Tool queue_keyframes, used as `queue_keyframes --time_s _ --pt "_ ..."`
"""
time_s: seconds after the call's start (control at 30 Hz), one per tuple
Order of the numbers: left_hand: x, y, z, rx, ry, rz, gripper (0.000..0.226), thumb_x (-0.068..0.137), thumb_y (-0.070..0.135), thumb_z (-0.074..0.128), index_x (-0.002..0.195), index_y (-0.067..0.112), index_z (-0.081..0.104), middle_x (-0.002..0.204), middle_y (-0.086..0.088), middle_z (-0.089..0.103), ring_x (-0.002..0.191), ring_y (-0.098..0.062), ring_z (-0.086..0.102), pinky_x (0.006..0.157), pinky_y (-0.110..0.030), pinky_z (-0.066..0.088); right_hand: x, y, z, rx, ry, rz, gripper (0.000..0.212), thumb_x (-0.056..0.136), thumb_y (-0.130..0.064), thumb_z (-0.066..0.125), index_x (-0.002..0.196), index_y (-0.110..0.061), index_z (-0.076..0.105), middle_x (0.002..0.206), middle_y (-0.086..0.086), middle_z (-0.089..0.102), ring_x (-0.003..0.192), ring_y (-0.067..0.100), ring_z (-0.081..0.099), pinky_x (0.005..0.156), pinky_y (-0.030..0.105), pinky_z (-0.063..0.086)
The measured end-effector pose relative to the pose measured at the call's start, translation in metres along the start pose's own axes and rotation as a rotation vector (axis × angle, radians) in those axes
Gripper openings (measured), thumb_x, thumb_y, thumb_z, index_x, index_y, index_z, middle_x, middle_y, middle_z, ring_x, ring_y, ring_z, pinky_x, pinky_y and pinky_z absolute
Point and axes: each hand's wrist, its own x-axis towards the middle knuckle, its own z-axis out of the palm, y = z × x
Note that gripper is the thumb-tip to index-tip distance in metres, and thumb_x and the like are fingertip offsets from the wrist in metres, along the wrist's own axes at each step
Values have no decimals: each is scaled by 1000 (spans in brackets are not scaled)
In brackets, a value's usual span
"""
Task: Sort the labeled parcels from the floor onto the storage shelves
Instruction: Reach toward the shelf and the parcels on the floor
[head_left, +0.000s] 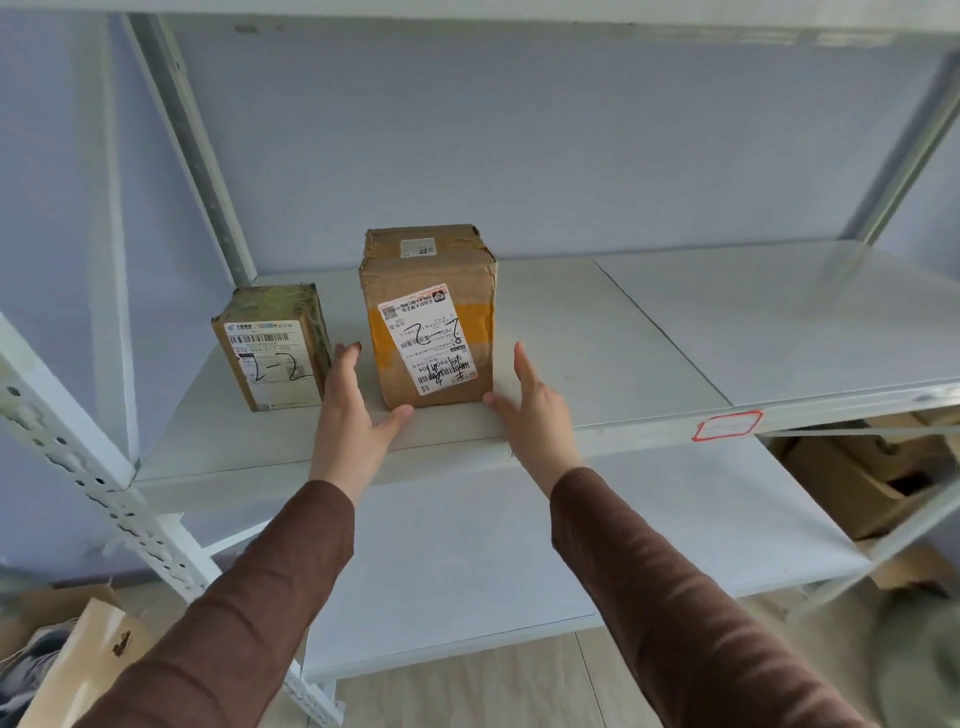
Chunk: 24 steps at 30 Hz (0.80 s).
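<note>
On the middle shelf (597, 332) of the pale metal rack, we see two taped cardboard parcels standing upright. The larger parcel (428, 317) sits near the front edge, its white shipping label facing us with "2-2" written across it by hand. Just to its left, and apart from it, stands the smaller parcel (272, 345), also marked "2-2" on its label. Our left hand (353, 402) reaches in between the two parcels, fingers straight and relaxed, thumb spread toward the lower left corner of the larger parcel; it grips nothing. Our right hand (530, 400) is likewise spread flat beside the parcel's right side, fingers extended, thumb pointing at the lower right corner. Whether either thumb tip actually touches the cardboard we cannot tell, since the gap there looks very thin. Both forearms wear brown sleeves (675, 597). A red-bordered tag (727, 425) is stuck on the shelf's front lip to the right. Below, the lower shelf (571, 545) shows bare board, with open cardboard boxes (857, 478) behind it at the right. A brown paper bag (88, 654) sits on the floor at the lower left.
</note>
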Motion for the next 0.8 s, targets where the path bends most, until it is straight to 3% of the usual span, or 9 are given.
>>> queue_keyframes --time_s 0.1,0.17,0.23,0.4,0.53,0.8 --pt "-16 8 2 -11 62 217 98 85 17 82 160 18 18 172 -7 -1 159 -17 -4 128 -38 9 -30 4 -8 -5 86 7 77 101 -32 63 164 -16 22 157 11 47 142 29 45 110 31 35" --pt "-24 14 6 38 65 369 95 86 16 80 160 13 21 171 -11 -3 159 -22 -7 128 -37 4 -54 8 -13 -23 161 5 75 100 -31 65 162 -14 26 164 7 37 152 24 30 119 29 25" --pt "-36 21 12 59 -9 490 91 87 16 78 160 12 23 171 -13 0 159 -28 -5 127 -31 1 -84 13 -17 -59 234 36 74 99 -32 66 161 -13 30 165 7 36 154 24 25 124 35 26" --pt "-89 37 42 38 -403 631 92 90 14 75 162 11 17 171 -10 0 159 -25 -5 127 -32 0 -186 33 -26 -222 358 231 75 98 -36 67 161 -16 30 167 7 31 154 29 22 126 42 23" --pt "-158 64 80 48 -731 674 95 96 26 69 164 17 3 171 -3 -11 158 -19 -13 126 -31 -7 -286 58 -47 -357 429 438 78 97 -39 67 161 -19 28 168 8 28 155 30 20 127 42 18" --pt "-355 165 124 -9 -1128 972 97 92 36 72 164 18 10 172 -5 -4 158 -21 -9 128 -38 1 -520 80 -90 -453 642 888 85 94 -42 69 163 -22 23 170 7 22 158 26 13 128 39 11"
